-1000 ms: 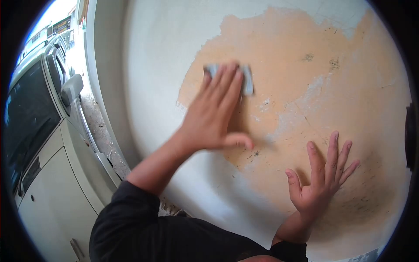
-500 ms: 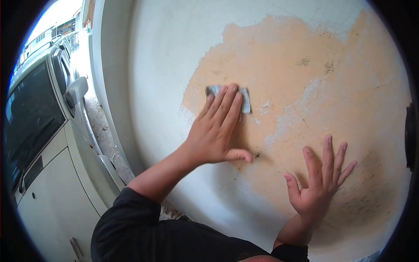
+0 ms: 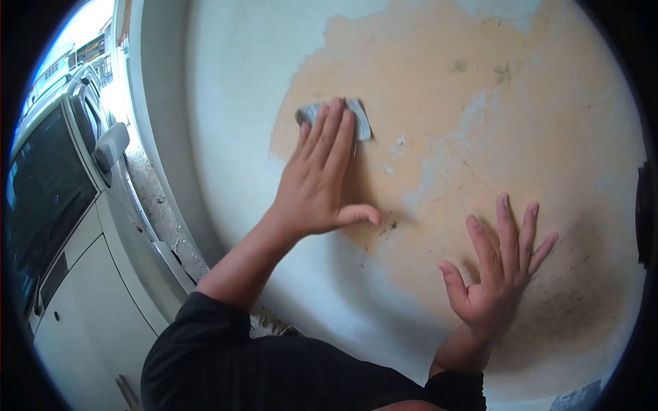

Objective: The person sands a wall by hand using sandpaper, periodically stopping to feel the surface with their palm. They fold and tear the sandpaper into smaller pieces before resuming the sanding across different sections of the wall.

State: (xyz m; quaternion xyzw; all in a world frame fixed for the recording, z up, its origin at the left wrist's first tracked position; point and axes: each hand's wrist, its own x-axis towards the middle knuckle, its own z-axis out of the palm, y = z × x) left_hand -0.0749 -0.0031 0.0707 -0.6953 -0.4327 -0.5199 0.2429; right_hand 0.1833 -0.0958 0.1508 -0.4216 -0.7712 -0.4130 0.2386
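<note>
My left hand [image 3: 317, 164] lies nearly flat on the wall, its fingers stretched upward over a grey piece of sandpaper [image 3: 358, 118]. The fingers press the sandpaper to the wall, and its middle is hidden beneath them. The thumb sticks out to the right. Lower on the right, my right hand [image 3: 495, 277] is spread against the wall with nothing in it. Both hands are over a large peach-coloured patch [image 3: 404, 75] with ragged edges, where whitish marks and dark specks show.
White wall paint [image 3: 229, 89] surrounds the patch. A light-coloured vehicle [image 3: 103, 288] with a side mirror [image 3: 112, 146] stands close on the left, past the wall's edge [image 3: 161, 116]. A dark object [image 3: 644, 216] juts in at the far right.
My left hand has slid the sandpaper up and to the left across the patch. My right hand keeps its place on the wall. The whole view has shifted slightly.
</note>
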